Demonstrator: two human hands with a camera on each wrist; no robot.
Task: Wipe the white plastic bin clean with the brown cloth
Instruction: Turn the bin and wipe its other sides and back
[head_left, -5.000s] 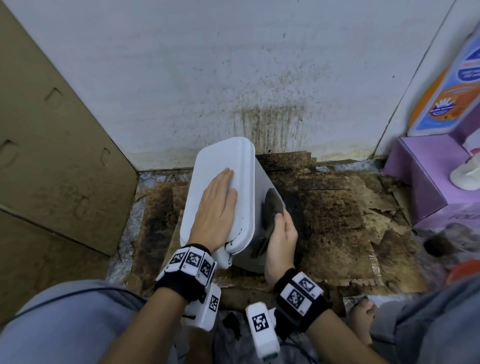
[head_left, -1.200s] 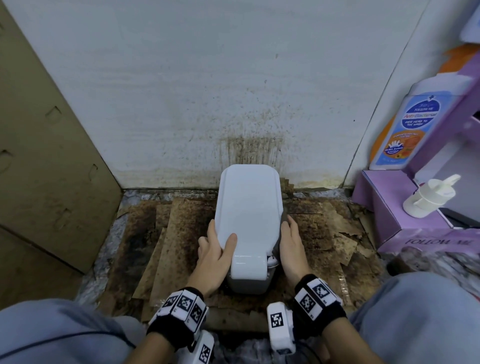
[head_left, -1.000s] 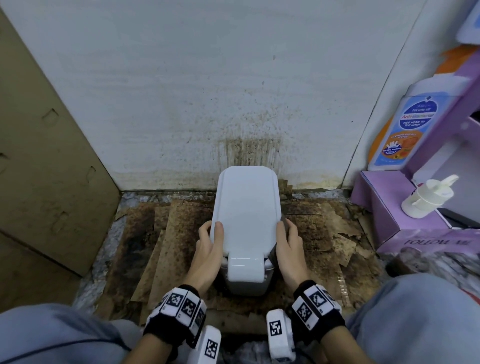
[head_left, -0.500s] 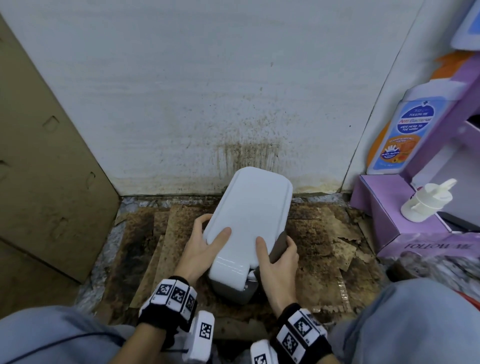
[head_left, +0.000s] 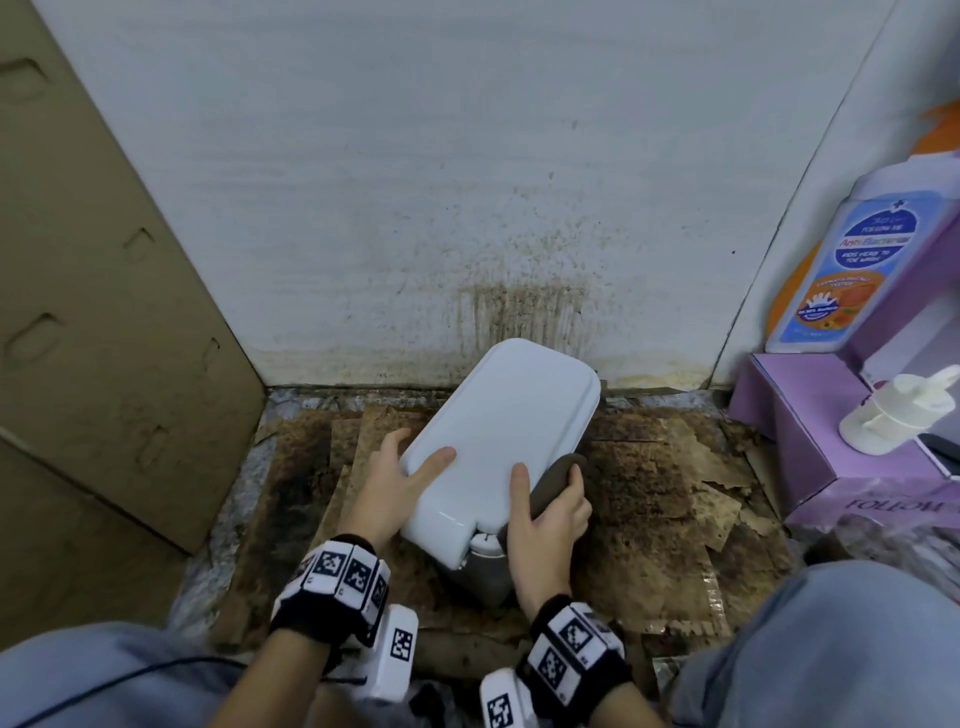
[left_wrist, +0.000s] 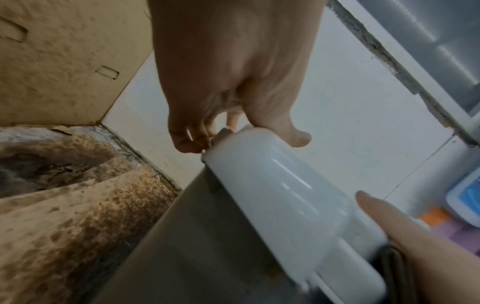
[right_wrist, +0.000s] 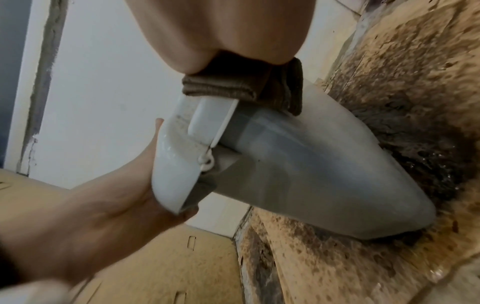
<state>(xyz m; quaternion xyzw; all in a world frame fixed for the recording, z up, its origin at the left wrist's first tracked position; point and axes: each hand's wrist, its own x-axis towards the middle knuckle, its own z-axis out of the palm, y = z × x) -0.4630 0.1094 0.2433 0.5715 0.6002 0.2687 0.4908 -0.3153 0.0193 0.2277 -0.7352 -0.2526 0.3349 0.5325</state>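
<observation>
The white plastic bin (head_left: 501, 431) with a grey body stands tilted on stained cardboard, its lid turned toward the right wall. My left hand (head_left: 402, 478) grips the lid's left edge, thumb on top and fingers curled beneath; the same grip shows in the left wrist view on the bin (left_wrist: 280, 191). My right hand (head_left: 545, 512) holds the folded brown cloth (head_left: 553, 480) against the bin's right side, thumb on the lid. In the right wrist view the cloth (right_wrist: 241, 86) is pinched between palm and bin (right_wrist: 311, 174).
A stained white wall (head_left: 467, 182) stands just behind the bin. Brown cardboard panels (head_left: 104, 312) lean at the left. A purple box (head_left: 810, 441) with a white pump bottle (head_left: 893, 410) and a printed soap carton (head_left: 852, 270) stand at the right. My knees flank the bottom.
Over the last second both hands have swung the bin's far end to the right and tipped it. My right thumb has come up onto the lid, with the cloth still on the right side.
</observation>
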